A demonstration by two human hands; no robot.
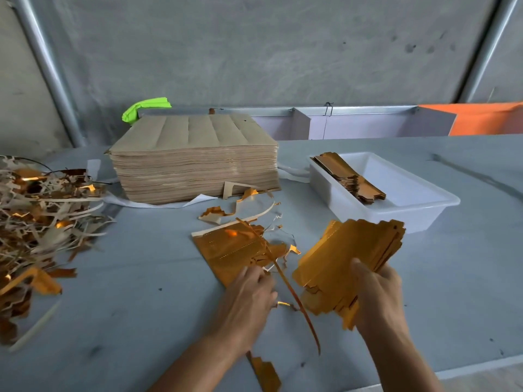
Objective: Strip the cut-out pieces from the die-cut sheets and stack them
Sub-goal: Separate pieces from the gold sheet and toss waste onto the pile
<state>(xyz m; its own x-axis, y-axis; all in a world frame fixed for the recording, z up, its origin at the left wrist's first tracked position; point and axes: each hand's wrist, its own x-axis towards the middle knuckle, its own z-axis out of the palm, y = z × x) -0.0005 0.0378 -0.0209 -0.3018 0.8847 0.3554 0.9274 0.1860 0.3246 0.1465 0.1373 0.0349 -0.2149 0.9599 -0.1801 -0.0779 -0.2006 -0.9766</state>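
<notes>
Head view, and the bundle of gold foil-faced cut-out pieces (348,267) sits lifted off the grey table (141,278), the right hand (379,292) clamped around its near end, thumb on top. Just beside it, the left hand (249,292) presses down with its fingers on the remaining gold die-cut sheets (226,250), a thin gold waste strip (291,290) curling up between the two hands. Further out, the white plastic tray (410,193) holds one short row of finished pieces (353,176), while the tall brown stack of unstripped sheets (195,157) looks barely dented, so most work remains. Scrap trimmings (36,216) heap at far left.
</notes>
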